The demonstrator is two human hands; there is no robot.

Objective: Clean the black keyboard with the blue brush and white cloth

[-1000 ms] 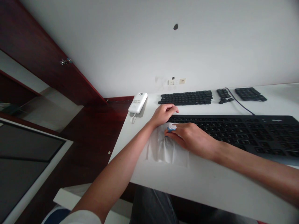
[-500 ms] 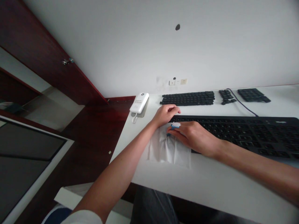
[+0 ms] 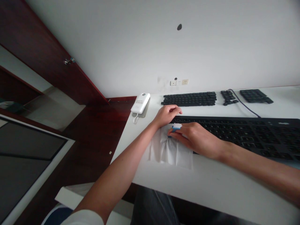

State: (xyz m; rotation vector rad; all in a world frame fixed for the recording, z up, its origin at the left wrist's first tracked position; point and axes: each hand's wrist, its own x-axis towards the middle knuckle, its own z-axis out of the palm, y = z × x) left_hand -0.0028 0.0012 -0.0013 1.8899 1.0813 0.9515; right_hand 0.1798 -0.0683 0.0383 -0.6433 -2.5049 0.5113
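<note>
– White bristles on a blue head: a small brush [image 3: 177, 126], bristles up, pinched in the right grip [image 3: 200, 139], narrow between thumb and fingers, over a thin white sheet [image 3: 172, 153] on the tabletop [image 3: 150, 173].

– Different from a second ago?

– Barely. Same pinch, same folds in the sheet, gathered just below the fingers beside another bit of blue. Only a slight slide of the whole view, with everything a touch farther right now.

– And the left grip [image 3: 166, 115]?

– Unmoved too, half curled, at the left end of a large black keyboard [image 3: 243, 136]. Inside of the curl hidden; cannot tell about anything held.

– In the way, then?

– Both grips, across the keyboard's left part, with some rows out of sight. Also the left forearm [image 3: 133, 156], slantwise over the tabletop, near a white device [image 3: 140, 104] with a short cable loop [image 3: 135, 119].

– Farther back?

– Black keys in three groups: a long block [image 3: 189, 99], a small cluster [image 3: 227, 94] and a squarish block [image 3: 255, 96], all between keyboard and wall [image 3: 122, 47]. A dark cable [image 3: 248, 110] past the small cluster to the keyboard's back edge. Far left, a dark red door [image 3: 42, 47].
</note>
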